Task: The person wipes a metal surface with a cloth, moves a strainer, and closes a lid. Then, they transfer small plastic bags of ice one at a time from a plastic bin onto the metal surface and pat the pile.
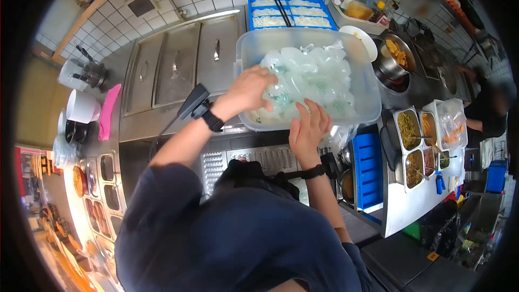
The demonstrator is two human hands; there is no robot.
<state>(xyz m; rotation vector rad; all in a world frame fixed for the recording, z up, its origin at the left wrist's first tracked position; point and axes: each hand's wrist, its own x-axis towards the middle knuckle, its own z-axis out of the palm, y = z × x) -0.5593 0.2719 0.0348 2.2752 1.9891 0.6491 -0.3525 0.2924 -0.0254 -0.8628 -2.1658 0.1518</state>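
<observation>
A large translucent plastic tub (368, 100) stands on the counter in front of me. In it lies a pile of whitish plastic bags (319, 73) with green print; I cannot make out their contents. My left hand (253, 89) reaches over the tub's left side, thumb and fingers apart, close to or touching the bags. At the near rim, my right hand (309, 127) has its fingers spread and slightly bent, the tips at the nearest bags. Neither hand visibly grips anything. Each wrist wears a black band.
Left of the tub are steel lids (178, 62) with handles. Behind it, a blue tray (257, 24) holds white noodles, with black chopsticks (282, 8) across it. To the right are a steel pot (390, 65) and food pans (406, 130). Another person (489, 103) stands far right.
</observation>
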